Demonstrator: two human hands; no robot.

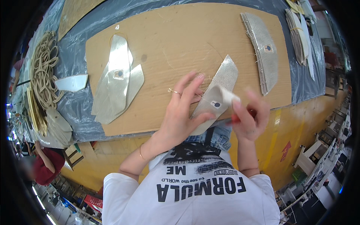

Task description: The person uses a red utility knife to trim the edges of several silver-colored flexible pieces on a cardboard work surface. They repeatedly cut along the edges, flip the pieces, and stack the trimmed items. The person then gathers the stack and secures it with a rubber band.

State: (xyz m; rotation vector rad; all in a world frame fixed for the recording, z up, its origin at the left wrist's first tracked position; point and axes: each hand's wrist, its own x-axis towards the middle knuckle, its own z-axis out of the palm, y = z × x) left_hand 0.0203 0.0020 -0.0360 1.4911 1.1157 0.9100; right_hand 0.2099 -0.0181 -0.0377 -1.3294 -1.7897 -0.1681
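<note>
A silvery leather-like panel point(222, 81) with a small dark keyhole-shaped mark lies near the front edge of the cardboard. My left hand point(182, 109) holds it, thumb on its surface and fingers along its left edge. At its right edge the panel curls up, showing a pale underside, against the fingertips of my right hand point(250, 119). That hand is closed and blurred by motion. Something small and red point(253, 112) shows between its fingers; its kind cannot be made out. Loose threads lie beyond the panel.
A fanned pile of similar panels point(119, 62) lies left, a neat stack point(258, 48) right, both on the cardboard sheet point(150, 30). Coiled beige cord point(43, 71) and a white curved piece point(72, 83) sit further left. Banded strips point(296, 37) lie far right. A person in red point(48, 165) is at lower left.
</note>
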